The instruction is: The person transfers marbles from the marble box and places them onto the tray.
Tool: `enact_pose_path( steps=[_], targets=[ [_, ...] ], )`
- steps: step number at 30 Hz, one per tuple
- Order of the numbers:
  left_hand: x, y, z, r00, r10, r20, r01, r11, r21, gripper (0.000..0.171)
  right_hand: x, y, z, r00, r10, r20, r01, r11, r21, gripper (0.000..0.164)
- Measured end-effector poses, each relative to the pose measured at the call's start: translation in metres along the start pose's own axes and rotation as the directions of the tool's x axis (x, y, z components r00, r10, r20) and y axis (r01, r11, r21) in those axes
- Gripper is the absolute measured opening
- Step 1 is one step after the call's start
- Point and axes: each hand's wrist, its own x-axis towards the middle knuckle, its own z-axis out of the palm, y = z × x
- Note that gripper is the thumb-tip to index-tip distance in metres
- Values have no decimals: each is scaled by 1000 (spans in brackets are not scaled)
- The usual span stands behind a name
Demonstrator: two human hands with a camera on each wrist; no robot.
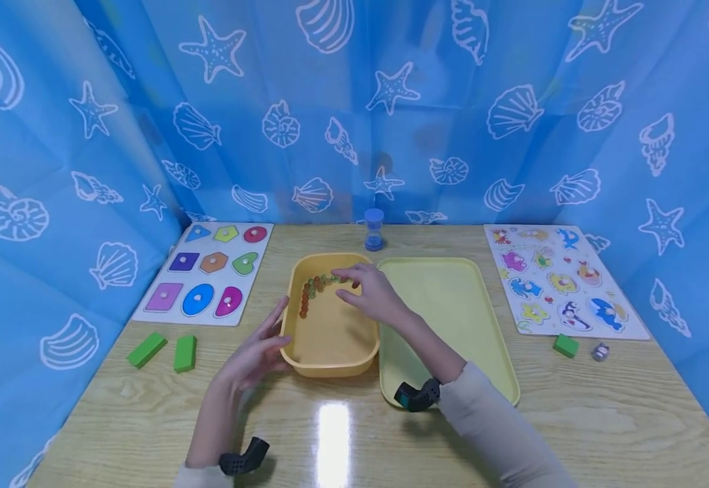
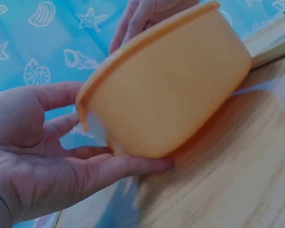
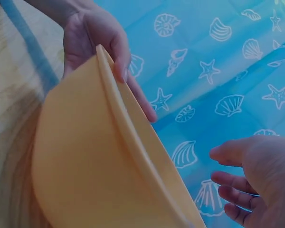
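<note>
An orange plastic basin stands on the table, its near side wall seen from outside in the left wrist view. My left hand holds it at the left side, one digit at the rim and another low against the wall. Small red and green round beads lie in a bent line along the basin's far left inside edge. Over the basin's far right part hovers my right hand; its fingers are parted and bent a little, and nothing shows between them and the thumb.
A yellow tray lies right of the basin. Shape puzzle, sea-animal puzzle and blue sand timer stand farther out. Green blocks lie left, another green block and a small purple figure right.
</note>
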Motion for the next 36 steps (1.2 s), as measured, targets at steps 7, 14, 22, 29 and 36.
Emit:
enact_pose_path(
  steps=[7,14,22,29,36],
  targets=[
    [-10,7,3,999,-34,9,34,999,34,72,20,1,2,996,-3,91,5,1000,-23,34],
    [-10,0,1,999,-23,-23,25,998,62,67,42,2,19,957,-74,280,107,989,-104,29],
    [-4,-7,2,997,-14,-74,28,979,201,64,59,14,49,865,-163,475,213,976,-53,24],
    [-4,-8,3,996,-19,-82,36,976,216,66,62,24,67,846,-106,523,161,985,-62,19],
    [-5,-11,3,994,-7,-106,28,979,201,65,63,21,73,828,-138,544,224,970,-96,16]
  ],
)
